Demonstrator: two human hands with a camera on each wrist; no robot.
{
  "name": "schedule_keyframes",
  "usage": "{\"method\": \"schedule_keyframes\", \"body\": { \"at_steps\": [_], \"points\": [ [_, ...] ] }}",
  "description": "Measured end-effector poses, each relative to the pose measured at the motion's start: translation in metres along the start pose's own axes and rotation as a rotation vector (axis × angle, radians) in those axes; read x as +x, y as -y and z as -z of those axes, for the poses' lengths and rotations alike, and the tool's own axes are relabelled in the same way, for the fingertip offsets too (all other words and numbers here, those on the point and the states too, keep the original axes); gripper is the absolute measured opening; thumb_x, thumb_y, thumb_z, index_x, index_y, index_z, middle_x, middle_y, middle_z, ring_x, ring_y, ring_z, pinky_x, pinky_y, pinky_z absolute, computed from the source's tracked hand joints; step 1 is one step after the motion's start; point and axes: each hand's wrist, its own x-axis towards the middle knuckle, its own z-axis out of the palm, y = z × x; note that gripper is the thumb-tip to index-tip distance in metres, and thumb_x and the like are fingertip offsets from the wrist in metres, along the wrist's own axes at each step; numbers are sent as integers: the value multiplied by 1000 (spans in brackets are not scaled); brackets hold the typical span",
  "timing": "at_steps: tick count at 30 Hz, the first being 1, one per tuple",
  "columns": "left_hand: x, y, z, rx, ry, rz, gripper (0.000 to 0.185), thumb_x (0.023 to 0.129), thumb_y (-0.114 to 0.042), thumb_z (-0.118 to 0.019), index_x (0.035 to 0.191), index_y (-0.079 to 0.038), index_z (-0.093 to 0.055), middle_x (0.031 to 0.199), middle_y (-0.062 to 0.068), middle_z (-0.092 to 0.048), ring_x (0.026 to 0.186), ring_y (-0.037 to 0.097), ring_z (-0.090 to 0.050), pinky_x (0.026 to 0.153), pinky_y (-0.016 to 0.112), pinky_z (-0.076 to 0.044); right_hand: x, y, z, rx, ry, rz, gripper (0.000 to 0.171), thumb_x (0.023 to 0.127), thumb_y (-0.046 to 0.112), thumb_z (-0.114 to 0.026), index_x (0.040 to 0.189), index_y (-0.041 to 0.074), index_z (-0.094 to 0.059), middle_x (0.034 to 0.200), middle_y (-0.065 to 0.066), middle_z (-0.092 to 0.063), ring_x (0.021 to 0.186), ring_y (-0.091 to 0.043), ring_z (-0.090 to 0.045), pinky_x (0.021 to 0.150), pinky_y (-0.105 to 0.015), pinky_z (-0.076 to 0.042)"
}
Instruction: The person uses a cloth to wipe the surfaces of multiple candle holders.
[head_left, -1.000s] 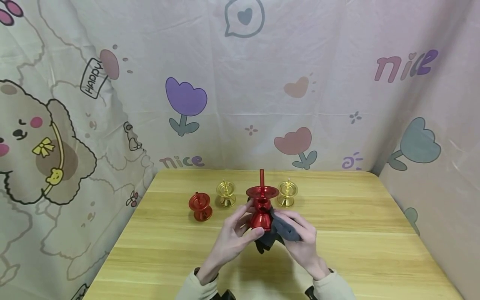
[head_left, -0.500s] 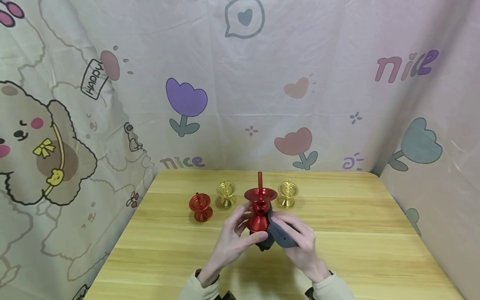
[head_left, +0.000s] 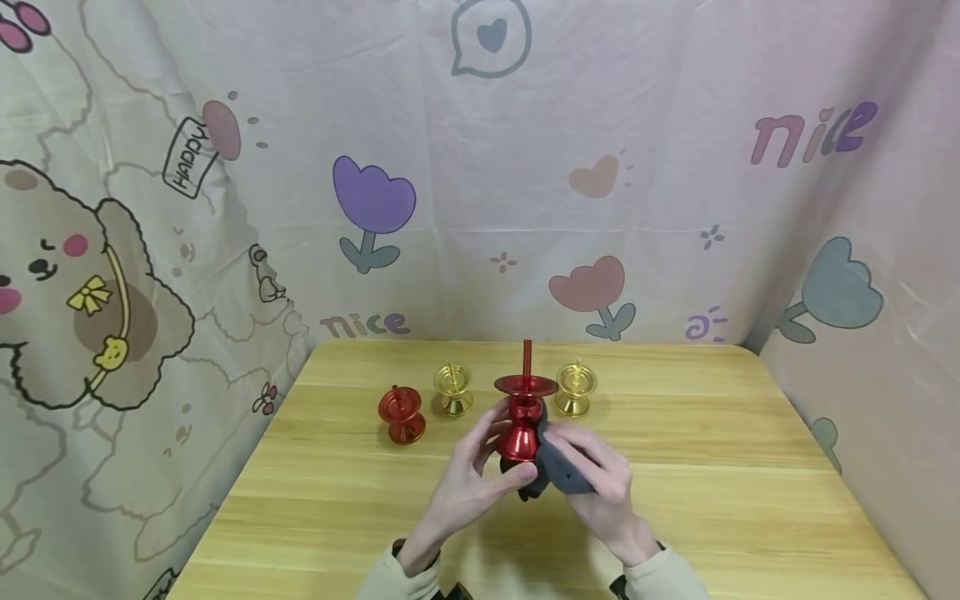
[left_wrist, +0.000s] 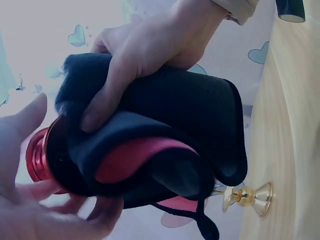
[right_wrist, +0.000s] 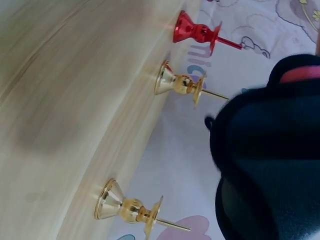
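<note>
My left hand (head_left: pixel 468 483) holds a shiny red candlestick (head_left: pixel 519 442) by its flared base, above the table. The candlestick's dish and thin rod point up and away from me. In the right hand (head_left: pixel 606 483) is a dark blue-grey cloth (head_left: pixel 562 471), pinched and pressed against the base's right side and underside. Seen from the left wrist, the folded cloth (left_wrist: pixel 175 100) has black edging and a pink inner face, and the right thumb lies across it. It hides much of the base. The right wrist view shows mostly cloth (right_wrist: pixel 272 135); both hands are largely out of it.
Behind the hands, a smaller-looking red candlestick (head_left: pixel 405 421) stands at the left on the wooden table (head_left: pixel 720 467). Two gold candlesticks stand further back, the left one (head_left: pixel 453 392) and the right one (head_left: pixel 574 392). A printed curtain (head_left: pixel 480 167) hangs behind the table.
The held candlestick tipped slightly left and nearer, then returned right and more upright. The cloth's loose part has shifted down and lies flatter along the base. The standing candlesticks have not moved.
</note>
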Motion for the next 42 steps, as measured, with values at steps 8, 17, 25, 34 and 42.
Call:
{"method": "schedule_keyframes", "body": {
  "at_steps": [8,17,25,34,42],
  "points": [
    [1,3,2,108,-53,-49,76,83,-12,-82,151,-14,-47,133,12,-65,113,18,-63,98,30,-54,1,2,-1,-18,19,28,18,95,0,-61,96,-14,-73,94,-28,-70,95,-32,-72,98,-27,-57],
    [0,2,3,-23,49,-10,70,94,-9,-69,156,-8,-35,145,19,-56,123,21,-61,108,25,-49,-4,-1,0,115,-48,-109,16,92,-2,-64,99,-15,-72,99,-27,-71,98,-26,-73,97,-23,-57],
    [-1,2,0,34,-1,3,82,85,-12,-81,155,-13,-39,143,13,-59,122,23,-62,105,28,-51,8,3,0,-8,36,84,18,95,4,-66,94,-13,-73,91,-27,-69,88,-34,-70,93,-31,-60],
    [0,0,4,-101,41,-22,78,87,-6,-77,155,-6,-38,152,22,-47,118,15,-62,105,23,-52,5,1,0,82,8,-21,16,94,-1,-64,98,-14,-72,97,-27,-70,97,-30,-72,97,-27,-58],
    [1,-2,4,-67,59,-34,74,90,-8,-74,155,-7,-38,149,18,-53,127,15,-59,110,26,-47,1,0,1,121,-31,-76,16,93,-2,-65,99,-15,-72,100,-27,-71,98,-27,-72,97,-25,-57]
  ]
}}
